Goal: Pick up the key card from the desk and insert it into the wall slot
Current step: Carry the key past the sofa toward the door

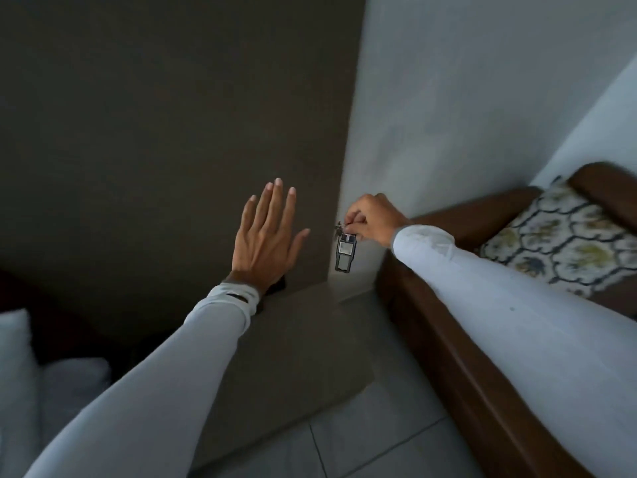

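My right hand (370,219) pinches a small metal ring from which the key card (345,254) hangs, a dark rectangular tag with a pale label. The tag dangles in front of the corner where the dark wall (172,115) meets the pale wall (465,98). My left hand (267,236) is held flat, fingers together and pointing up, palm against or very near the dark wall, left of the tag. No wall slot is visible in this view.
A brown wooden sofa arm (458,357) runs under my right forearm, with a patterned cushion (565,243) behind it. A pale tiled floor (379,426) lies below. White bedding (41,384) sits at the lower left.
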### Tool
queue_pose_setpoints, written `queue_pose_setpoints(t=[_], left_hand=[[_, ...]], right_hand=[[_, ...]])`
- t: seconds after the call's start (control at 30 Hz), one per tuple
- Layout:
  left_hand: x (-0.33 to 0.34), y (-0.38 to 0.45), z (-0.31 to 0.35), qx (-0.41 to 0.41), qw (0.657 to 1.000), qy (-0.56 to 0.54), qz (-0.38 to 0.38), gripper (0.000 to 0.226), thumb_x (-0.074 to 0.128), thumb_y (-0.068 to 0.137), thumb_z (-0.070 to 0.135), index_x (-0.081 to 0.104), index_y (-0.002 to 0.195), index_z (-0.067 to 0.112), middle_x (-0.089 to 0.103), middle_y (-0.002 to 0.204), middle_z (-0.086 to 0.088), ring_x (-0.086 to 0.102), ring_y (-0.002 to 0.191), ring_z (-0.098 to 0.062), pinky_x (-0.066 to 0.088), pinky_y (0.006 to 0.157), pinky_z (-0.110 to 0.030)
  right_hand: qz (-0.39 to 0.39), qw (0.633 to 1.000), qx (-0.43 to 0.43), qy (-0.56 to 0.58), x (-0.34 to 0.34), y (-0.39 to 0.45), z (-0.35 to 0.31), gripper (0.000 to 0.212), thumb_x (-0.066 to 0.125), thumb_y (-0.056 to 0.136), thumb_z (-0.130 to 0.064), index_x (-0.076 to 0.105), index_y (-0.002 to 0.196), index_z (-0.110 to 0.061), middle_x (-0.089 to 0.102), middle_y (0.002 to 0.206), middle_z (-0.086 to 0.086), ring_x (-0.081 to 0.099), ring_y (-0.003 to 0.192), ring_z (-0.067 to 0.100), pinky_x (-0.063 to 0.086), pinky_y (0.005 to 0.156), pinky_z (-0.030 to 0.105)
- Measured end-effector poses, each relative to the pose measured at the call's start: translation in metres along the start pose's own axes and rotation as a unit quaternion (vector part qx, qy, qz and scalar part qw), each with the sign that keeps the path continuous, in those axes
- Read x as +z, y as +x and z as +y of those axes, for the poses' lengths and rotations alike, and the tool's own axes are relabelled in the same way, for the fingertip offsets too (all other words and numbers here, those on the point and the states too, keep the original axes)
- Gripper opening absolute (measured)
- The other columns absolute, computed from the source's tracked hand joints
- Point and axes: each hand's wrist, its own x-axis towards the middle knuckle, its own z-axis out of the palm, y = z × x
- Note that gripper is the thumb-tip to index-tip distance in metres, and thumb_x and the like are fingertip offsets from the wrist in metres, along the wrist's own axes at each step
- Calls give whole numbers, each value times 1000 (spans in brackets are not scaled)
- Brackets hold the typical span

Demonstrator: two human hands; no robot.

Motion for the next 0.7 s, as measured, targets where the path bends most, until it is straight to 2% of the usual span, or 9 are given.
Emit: queue_pose_setpoints(t=[0.07, 0.13, 0.2, 0.33, 0.43, 0.5, 0.57, 0.7], left_hand=[[-31, 33, 17, 29, 999, -4, 22, 71, 41, 113, 48, 32, 166, 2, 29, 173, -28, 29, 161, -42, 32, 130, -62], [-59, 62, 41, 54, 997, -10, 47, 71, 36, 113, 50, 34, 166, 1, 30, 172, -28, 31, 160, -42, 33, 129, -62], [-83, 89, 70, 80, 994, -18, 72, 73, 30, 112, 51, 36, 164, 1, 34, 170, -29, 36, 158, -43, 37, 128, -62], [-120, 135, 149, 142, 982, -51, 109, 73, 30, 112, 52, 35, 165, 3, 33, 171, -27, 35, 159, -41, 37, 128, -61], [-144, 165, 225, 183, 968, -85, 151, 73, 33, 110, 53, 39, 164, 3, 36, 170, -25, 38, 158, -40, 38, 126, -61], [-161, 179, 281, 208, 958, -105, 169, 75, 33, 110, 54, 39, 164, 3, 37, 170, -25, 38, 158, -40, 38, 126, -61], [-179, 186, 341, 231, 947, -129, 180, 76, 33, 109, 55, 39, 164, 3, 36, 171, -25, 38, 158, -40, 38, 126, -61], [-218, 184, 472, 276, 922, -173, 209, 75, 33, 109, 56, 42, 163, 4, 39, 169, -25, 42, 155, -42, 40, 124, -63]], right_hand=[[22, 1000, 15, 0, -52, -18, -4, 14, 78, 78, -4, 73, 91, -5, 75, 82, 16, 74, 60, 18, 65, 65, 30], [46, 998, 32, -11, -103, -38, -4, 22, 77, 77, 0, 73, 99, -3, 72, 83, 14, 72, 57, 14, 63, 63, 24], [64, 996, 44, -38, -153, -63, -2, 20, 75, 78, 3, 74, 97, 0, 74, 80, 18, 70, 55, 13, 61, 63, 23], [121, 986, 89, -67, -248, -128, 12, 13, 70, 83, 3, 74, 95, 4, 75, 83, 26, 74, 69, 32, 62, 69, 31], [183, 970, 120, -104, -308, -194, 36, 12, 70, 83, -3, 77, 92, -5, 77, 88, 16, 73, 79, 28, 57, 74, 27], [223, 955, 155, -119, -343, -247, 55, 12, 68, 83, -7, 77, 87, -15, 75, 86, 6, 68, 76, 20, 50, 70, 22], [239, 944, 189, -128, -377, -303, 76, 13, 66, 85, -8, 76, 89, -16, 72, 87, 7, 66, 77, 22, 50, 73, 24], [268, 920, 235, -165, -442, -423, 118, 15, 65, 87, -6, 76, 97, -6, 75, 98, 15, 68, 94, 30, 55, 89, 38]])
